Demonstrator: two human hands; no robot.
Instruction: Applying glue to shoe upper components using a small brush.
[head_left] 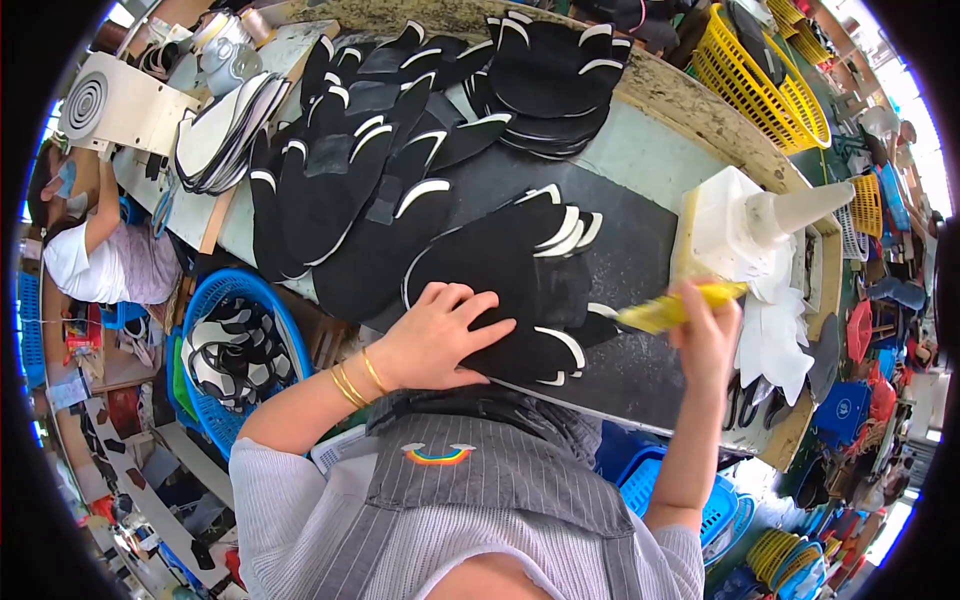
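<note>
My left hand [440, 335] lies with fingers spread on a fanned stack of black shoe-upper pieces [490, 265] with white edge strips, at the front of the table. In my right hand [705, 340], closed round it, is a yellow brush-like tool [665, 308], smeared by motion. Its left end is over or touching the stack's right side, by a white-edged tab; I cannot tell which. Further right stands a white plastic container [725, 225] with a cone-shaped spout pointing right. More black pieces [330, 190] overlap at the left, and a neat pile [550, 80] sits behind.
A dark mat [630, 240] covers part of the table, which has a raised wooden rim [690, 120]. White scraps [775, 345] hang at the right. A blue basket [290, 325] of cut pieces stands at left; a person [110, 240] works beyond it. A yellow basket [740, 75] is behind.
</note>
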